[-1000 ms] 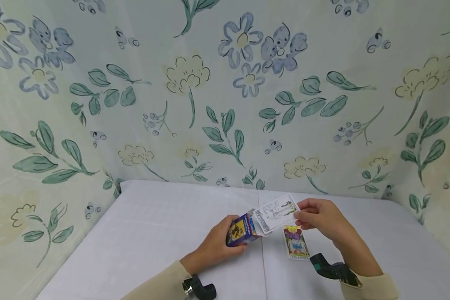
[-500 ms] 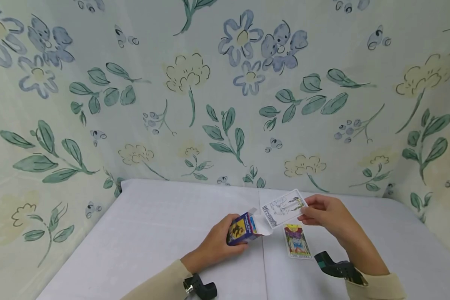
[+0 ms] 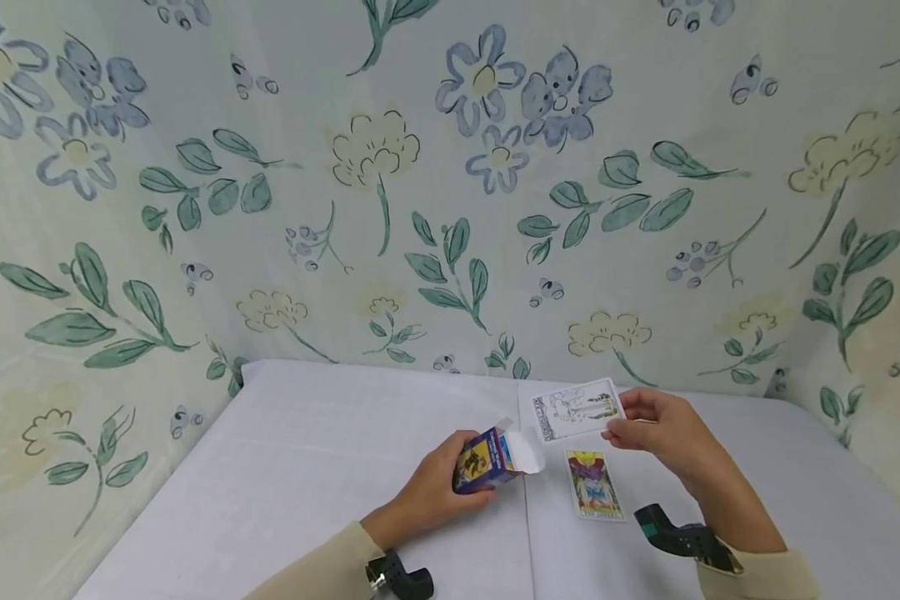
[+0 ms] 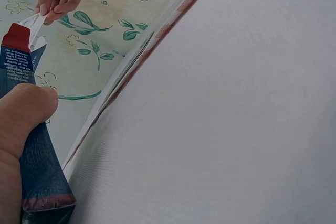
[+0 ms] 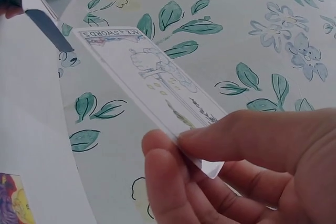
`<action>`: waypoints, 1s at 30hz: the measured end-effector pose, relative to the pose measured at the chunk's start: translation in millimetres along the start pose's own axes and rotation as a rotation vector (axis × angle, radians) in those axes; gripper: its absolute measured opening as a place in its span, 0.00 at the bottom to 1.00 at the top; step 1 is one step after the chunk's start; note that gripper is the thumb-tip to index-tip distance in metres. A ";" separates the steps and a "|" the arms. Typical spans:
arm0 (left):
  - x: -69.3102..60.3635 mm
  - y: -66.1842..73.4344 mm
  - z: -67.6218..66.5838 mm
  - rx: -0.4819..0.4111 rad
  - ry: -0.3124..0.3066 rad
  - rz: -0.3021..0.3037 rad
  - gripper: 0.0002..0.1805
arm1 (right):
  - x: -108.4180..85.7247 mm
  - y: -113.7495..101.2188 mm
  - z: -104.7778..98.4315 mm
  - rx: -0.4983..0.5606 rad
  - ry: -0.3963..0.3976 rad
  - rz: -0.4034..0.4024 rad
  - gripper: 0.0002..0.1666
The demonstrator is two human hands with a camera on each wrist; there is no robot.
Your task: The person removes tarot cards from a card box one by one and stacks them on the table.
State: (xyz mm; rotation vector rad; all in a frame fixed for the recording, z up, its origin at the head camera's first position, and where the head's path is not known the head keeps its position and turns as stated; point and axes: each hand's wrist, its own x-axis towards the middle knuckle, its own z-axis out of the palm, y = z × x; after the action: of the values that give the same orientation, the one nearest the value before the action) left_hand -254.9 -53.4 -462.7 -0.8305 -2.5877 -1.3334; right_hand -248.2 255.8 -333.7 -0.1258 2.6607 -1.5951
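One card (image 3: 577, 409) in right hand (image 3: 663, 432), long axis sideways, title end (image 3: 543, 418) left

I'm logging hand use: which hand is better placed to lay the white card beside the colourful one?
Probably the right hand: it pinches the white card, near the colourful card in the head view. The left hand is occupied, gripping the open box.

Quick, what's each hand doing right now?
Left hand: closed around the blue card box, its flap open.
Right hand: pinching the white-bordered card by one end.
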 end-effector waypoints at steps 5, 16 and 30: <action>0.2 -1.1 0.6 -0.001 0.004 0.012 0.38 | -0.2 2.1 -0.3 -0.072 0.052 -0.005 0.22; -0.2 0.5 -1.1 0.000 0.002 0.028 0.38 | 0.4 2.7 0.4 -0.121 0.106 0.027 0.23; -1.4 -1.1 1.0 -0.004 0.006 0.028 0.38 | 1.8 10.2 0.8 -0.113 0.103 0.023 0.23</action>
State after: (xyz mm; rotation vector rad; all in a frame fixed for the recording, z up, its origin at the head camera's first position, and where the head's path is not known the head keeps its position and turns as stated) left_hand -254.2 -53.7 -464.5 -0.8584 -2.5605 -1.3318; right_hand -250.5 259.8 -343.1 -0.0156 2.8193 -1.4840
